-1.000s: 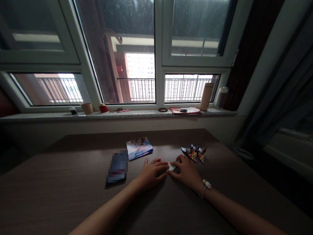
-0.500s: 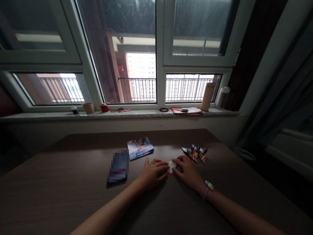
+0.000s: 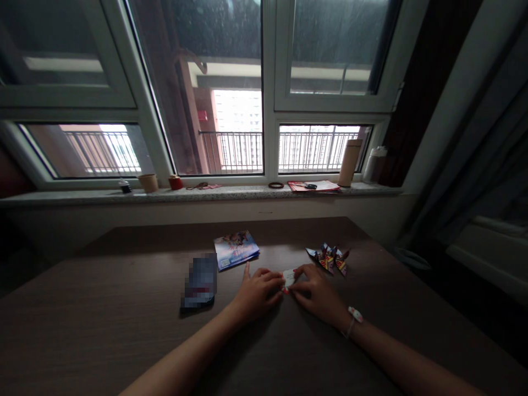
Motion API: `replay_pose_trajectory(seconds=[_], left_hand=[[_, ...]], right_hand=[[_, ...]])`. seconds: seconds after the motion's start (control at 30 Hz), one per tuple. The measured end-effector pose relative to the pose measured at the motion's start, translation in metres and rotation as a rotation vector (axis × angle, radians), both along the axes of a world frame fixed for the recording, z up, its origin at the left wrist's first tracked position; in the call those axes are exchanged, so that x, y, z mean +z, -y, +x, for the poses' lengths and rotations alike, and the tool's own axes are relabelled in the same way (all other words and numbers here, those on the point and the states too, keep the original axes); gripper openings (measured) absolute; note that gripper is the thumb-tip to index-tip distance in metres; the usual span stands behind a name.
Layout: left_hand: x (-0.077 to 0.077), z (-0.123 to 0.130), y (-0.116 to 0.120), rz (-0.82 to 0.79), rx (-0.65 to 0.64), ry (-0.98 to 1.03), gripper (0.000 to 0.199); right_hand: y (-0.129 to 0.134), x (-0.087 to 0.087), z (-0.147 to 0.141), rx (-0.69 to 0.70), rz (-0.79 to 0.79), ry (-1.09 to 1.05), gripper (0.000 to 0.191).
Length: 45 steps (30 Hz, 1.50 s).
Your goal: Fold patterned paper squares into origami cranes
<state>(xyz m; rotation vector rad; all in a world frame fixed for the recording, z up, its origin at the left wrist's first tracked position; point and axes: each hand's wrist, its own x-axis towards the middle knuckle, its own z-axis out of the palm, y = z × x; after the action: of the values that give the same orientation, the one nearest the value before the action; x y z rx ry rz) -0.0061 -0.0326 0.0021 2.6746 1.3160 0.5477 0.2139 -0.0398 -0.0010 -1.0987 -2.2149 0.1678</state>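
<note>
A small white piece of folded paper [image 3: 289,278] with red edges lies on the brown table [image 3: 136,346] between my hands. My left hand [image 3: 259,291] holds its left edge, fingers pressed together and one finger raised. At its right edge, my right hand [image 3: 315,289] grips the paper with bent fingers and thumb. A bracelet [image 3: 355,314] is on my right wrist. Several colourful folded paper shapes [image 3: 330,258] with pointed tips sit just beyond my right hand. Past my left hand lies a stack of blue printed leaflets [image 3: 236,250].
Left of my left hand is a dark pixelated flat object [image 3: 198,283]. The windowsill [image 3: 243,192] bears a paper cup [image 3: 148,182], a red spool [image 3: 175,182], a dark ring [image 3: 276,185], scissors [image 3: 310,186] on red-edged papers, a tan flask [image 3: 350,162] and a clear bottle [image 3: 374,165].
My right fingers have shifted on the paper, uncovering more of its white face, and the thumb has bent in at the lower edge. My left hand is almost unmoved.
</note>
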Motion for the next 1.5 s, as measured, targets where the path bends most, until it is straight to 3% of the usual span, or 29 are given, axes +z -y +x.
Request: replay_pose_trajectory(seconds=[0.37,1.1,1.5], left_hand=[[-0.002,-0.0008,-0.0002,-0.019,0.016,0.005,0.032],[0.002,-0.0013,-0.0006,-0.075,0.005,-0.021,0.037],[0.0007,-0.0014,-0.0008,0.006,-0.003,-0.059,0.035]], right_hand=[[-0.0004,0.0012,-0.0011,-0.017,-0.07,0.002,0.017],[0.0003,-0.0004,-0.003,-0.06,-0.052,0.056,0.016],[0.0019,0.0011,-0.0031,-0.059,-0.037,0.065,0.015]])
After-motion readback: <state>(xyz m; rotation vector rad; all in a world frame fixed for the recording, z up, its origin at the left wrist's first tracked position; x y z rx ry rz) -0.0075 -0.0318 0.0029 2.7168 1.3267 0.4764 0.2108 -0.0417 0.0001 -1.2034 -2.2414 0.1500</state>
